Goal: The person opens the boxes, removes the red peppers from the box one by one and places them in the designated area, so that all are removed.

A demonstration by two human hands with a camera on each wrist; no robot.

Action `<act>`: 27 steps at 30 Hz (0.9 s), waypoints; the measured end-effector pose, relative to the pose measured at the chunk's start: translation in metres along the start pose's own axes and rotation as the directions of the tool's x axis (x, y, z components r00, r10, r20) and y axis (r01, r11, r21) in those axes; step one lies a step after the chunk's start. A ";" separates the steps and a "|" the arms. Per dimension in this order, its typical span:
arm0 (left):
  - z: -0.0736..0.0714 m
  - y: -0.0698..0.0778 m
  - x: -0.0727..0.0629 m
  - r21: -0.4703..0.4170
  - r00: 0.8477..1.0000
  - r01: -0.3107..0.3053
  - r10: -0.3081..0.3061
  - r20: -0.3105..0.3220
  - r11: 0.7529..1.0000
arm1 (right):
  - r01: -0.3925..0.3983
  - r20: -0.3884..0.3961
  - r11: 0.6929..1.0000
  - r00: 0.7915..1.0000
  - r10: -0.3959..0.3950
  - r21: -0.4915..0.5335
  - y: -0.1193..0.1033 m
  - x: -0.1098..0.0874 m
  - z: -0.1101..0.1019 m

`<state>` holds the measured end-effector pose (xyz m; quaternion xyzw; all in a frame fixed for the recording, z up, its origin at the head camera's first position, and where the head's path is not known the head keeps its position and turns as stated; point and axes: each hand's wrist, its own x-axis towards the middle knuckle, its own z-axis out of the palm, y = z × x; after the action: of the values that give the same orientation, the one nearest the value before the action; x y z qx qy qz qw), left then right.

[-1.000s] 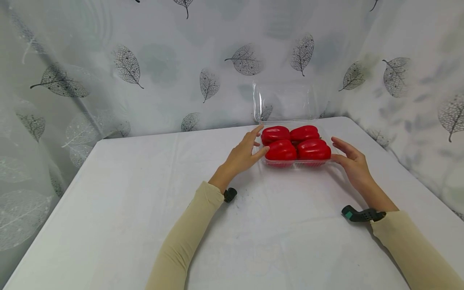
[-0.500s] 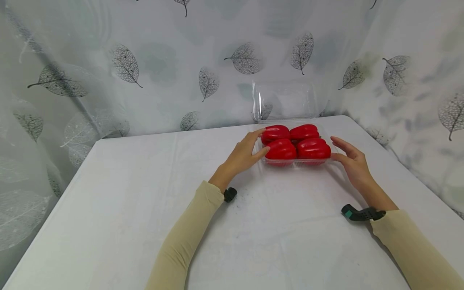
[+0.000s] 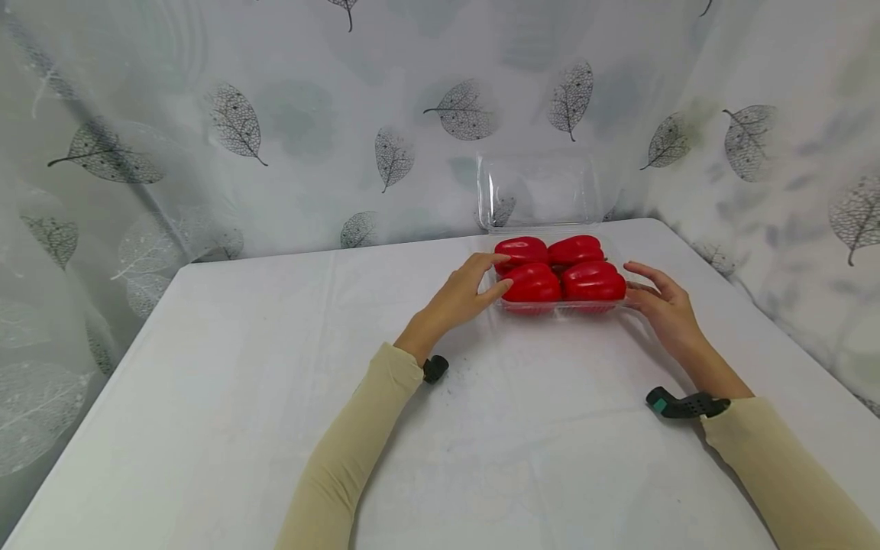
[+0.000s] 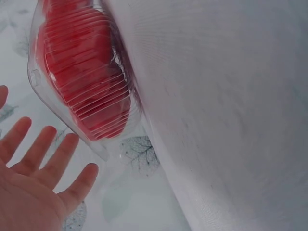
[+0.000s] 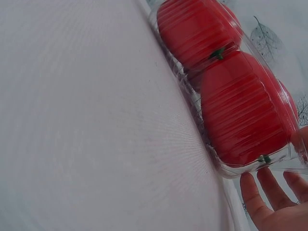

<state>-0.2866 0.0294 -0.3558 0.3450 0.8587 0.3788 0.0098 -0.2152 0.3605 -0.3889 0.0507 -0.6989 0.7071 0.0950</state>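
Several red bell peppers (image 3: 594,281) lie in two rows in a clear plastic clamshell box (image 3: 560,306) on the table. Its transparent lid (image 3: 539,191) stands raised at the back. My left hand (image 3: 454,298) is at the box's left end, fingers spread and held apart from the ribbed wall in the left wrist view, where the peppers (image 4: 84,62) show through the plastic. At the right end is my right hand (image 3: 667,309). In the right wrist view its fingertips (image 5: 248,180) are right at the box's end wall, with the thumb (image 5: 301,139) by the rim.
A white cloth covers the table (image 3: 275,397), and its back edge runs just behind the box. Leaf-printed curtains (image 3: 296,137) hang at the back and on both sides. Each wrist wears a dark strap-on camera (image 3: 677,403).
My left index finger has lowered from the box's back left corner to over the left peppers. My right fingers have shifted slightly closer around the right end. The box and peppers stay in place.
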 end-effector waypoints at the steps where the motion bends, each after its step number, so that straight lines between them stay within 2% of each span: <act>1: 0.000 0.000 0.000 -0.006 1.000 -0.008 0.008 0.005 1.000 | -0.011 -0.004 1.000 1.000 0.011 -0.012 0.000 0.000 0.000; 5: 0.001 0.001 0.001 -0.029 0.999 -0.039 0.039 0.020 0.999 | -0.031 -0.009 0.999 0.999 0.030 -0.025 -0.001 -0.001 -0.001; 14: 0.004 0.002 0.008 0.003 0.998 -0.054 0.054 0.027 0.999 | -0.051 0.001 0.995 0.999 0.051 0.082 -0.003 0.000 -0.001; 22: 0.008 0.003 0.013 0.057 0.999 -0.014 0.011 0.044 0.998 | -0.093 -0.012 0.991 0.995 0.095 0.093 -0.003 -0.001 -0.001; 27: 0.010 0.003 0.016 -0.016 0.998 -0.010 0.011 0.058 1.000 | -0.087 -0.023 0.991 0.996 0.090 0.101 -0.002 -0.001 0.000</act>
<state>-0.2942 0.0463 -0.3572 0.3601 0.8532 0.3756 0.0356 -0.2134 0.3607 -0.3871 0.0149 -0.6630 0.7452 0.0704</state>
